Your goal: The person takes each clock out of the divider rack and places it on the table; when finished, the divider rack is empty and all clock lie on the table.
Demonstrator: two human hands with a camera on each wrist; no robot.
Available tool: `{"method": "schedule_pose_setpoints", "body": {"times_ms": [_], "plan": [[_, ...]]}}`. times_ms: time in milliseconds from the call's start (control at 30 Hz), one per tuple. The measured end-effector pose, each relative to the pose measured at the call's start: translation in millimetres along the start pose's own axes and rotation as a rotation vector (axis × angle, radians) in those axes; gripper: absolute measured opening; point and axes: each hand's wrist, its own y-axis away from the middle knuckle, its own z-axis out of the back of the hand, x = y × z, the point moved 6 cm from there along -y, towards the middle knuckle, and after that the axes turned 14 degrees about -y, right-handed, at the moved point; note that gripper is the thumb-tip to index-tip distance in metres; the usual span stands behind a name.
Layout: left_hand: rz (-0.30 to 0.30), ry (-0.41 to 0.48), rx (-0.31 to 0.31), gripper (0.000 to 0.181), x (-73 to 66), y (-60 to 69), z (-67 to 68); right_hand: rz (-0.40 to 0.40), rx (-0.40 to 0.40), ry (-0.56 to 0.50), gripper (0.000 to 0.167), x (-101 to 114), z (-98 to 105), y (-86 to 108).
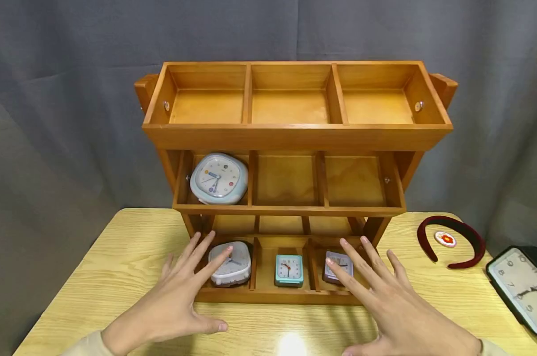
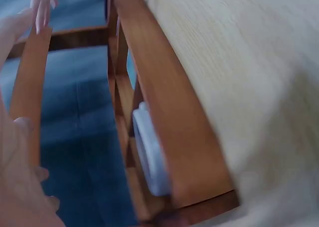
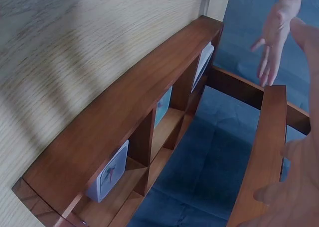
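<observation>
A three-tier wooden shelf rack [image 1: 295,136] with divided trays stands on the table. My left hand [image 1: 175,296] is spread in front of the bottom tray's left side, nearest a white alarm clock [image 1: 232,267] in that compartment. Spread likewise, my right hand [image 1: 392,306] is before the right side, its fingertips partly covering a small lilac clock [image 1: 339,262]. Between them, a small turquoise clock [image 1: 289,270] sits in the bottom middle compartment. A light blue rounded clock [image 1: 219,179] lies in the middle tray's left compartment. Neither hand holds anything.
Right of the rack lie a dark red headband [image 1: 477,242], a round badge with a red flower [image 1: 445,239] and a larger black-framed clock [image 1: 523,289]. Grey curtain [image 1: 50,99] hangs behind. The table's left edge shows at lower left.
</observation>
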Motion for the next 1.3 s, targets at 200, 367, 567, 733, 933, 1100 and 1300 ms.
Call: {"method": "schedule_pose_setpoints", "body": {"times_ms": [200,367,567,733,933,1100,1300], "plan": [[0.114,0.192,-0.019,0.116,25.1,4.9,-18.4,-0.031,0.015,-0.025,0.118,-2,-2,2.2],[0.218,0.287,-0.002,0.125,43.9,5.4,-41.0,-0.044,0.015,-0.038,0.117,-2,-3,4.4],[0.377,0.404,0.043,0.133,59.8,4.4,-74.7,-0.061,0.033,-0.058,0.117,-2,-7,6.8],[0.459,0.437,-0.02,0.131,60.0,1.3,-88.9,-0.062,0.028,-0.062,0.116,-2,-8,9.1],[0.554,0.429,-0.009,0.124,59.2,1.3,-95.1,-0.078,0.049,-0.096,0.117,-3,-10,6.0],[0.584,0.438,0.017,0.125,61.0,6.5,-94.1,-0.068,0.06,-0.138,0.115,-1,-16,-8.4],[0.559,0.424,-0.014,0.122,61.0,-0.1,-93.3,0.008,0.04,-0.325,0.106,0,-22,-33.0]]}}
